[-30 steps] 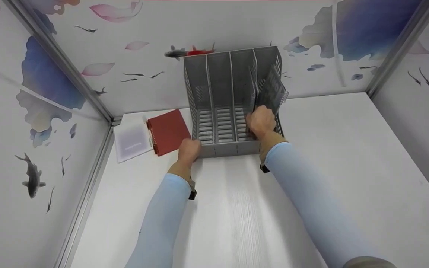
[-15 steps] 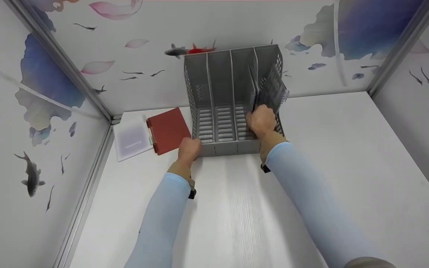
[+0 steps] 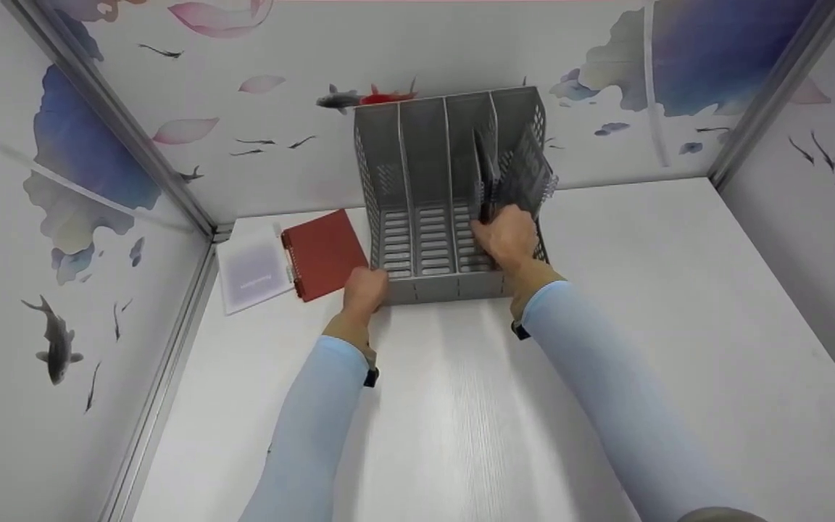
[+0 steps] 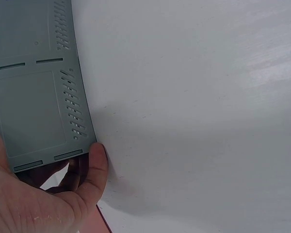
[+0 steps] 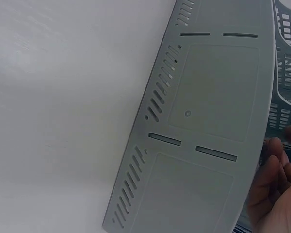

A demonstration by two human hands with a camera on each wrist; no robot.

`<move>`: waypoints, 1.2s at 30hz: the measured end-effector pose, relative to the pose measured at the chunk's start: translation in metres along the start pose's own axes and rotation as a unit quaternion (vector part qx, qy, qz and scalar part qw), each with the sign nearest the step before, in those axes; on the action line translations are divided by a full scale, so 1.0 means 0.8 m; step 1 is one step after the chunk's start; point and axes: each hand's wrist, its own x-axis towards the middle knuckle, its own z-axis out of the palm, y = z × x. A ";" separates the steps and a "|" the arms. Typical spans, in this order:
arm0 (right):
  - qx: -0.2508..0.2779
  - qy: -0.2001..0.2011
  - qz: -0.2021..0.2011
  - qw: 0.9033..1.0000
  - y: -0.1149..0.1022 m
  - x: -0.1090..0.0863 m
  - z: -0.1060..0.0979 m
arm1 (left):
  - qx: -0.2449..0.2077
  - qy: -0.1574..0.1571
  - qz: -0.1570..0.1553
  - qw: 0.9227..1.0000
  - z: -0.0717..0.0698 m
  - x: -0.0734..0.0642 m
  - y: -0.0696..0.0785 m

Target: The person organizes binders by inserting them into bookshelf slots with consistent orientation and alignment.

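A grey file organizer (image 3: 438, 289) with upright dividers stands against the back wall; its front panel fills much of both wrist views. At its front left corner my left hand (image 3: 365, 288) grips the edge, fingers curled round the side in the left wrist view. My right hand (image 3: 510, 235) reaches into the right part of the organizer and pinches the lower front of a dark spiral notebook (image 3: 485, 174), which stands upright, leaning slightly. Just right of it, another dark spiral notebook (image 3: 528, 174) leans in the rightmost compartment. In the right wrist view, the fingertips are partly hidden behind the front panel.
Left of the organizer, a red notebook (image 3: 327, 254) lies flat on the white table (image 3: 446, 406). Beside it is a notebook with a pale lilac cover (image 3: 252, 275). Printed wall panels (image 3: 265, 174) enclose the table at the back and sides.
The dark notebook at my right hand has shifted left, away from the divider, and its spiral edge now shows. My right hand has moved slightly left; the left hand keeps its place.
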 end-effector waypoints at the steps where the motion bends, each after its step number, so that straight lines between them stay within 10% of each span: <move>1: -0.003 0.002 0.003 1.000 0.000 0.000 0.000 | -0.003 -0.005 -0.002 1.000 -0.002 -0.009 0.005; 8: -0.030 -0.004 -0.002 1.000 0.002 0.007 -0.004 | 0.007 0.011 0.005 1.000 0.021 0.048 -0.026; 18: -0.020 0.001 -0.054 0.998 0.001 0.011 -0.003 | 0.013 0.014 0.022 1.000 0.023 0.058 -0.033; 27: -0.014 0.013 -0.075 0.997 -0.002 0.005 0.002 | -0.006 0.003 0.027 1.000 0.003 0.001 -0.007; 36: -0.048 0.001 -0.076 0.996 -0.001 0.009 -0.001 | 0.035 0.019 0.029 0.999 0.022 0.060 -0.035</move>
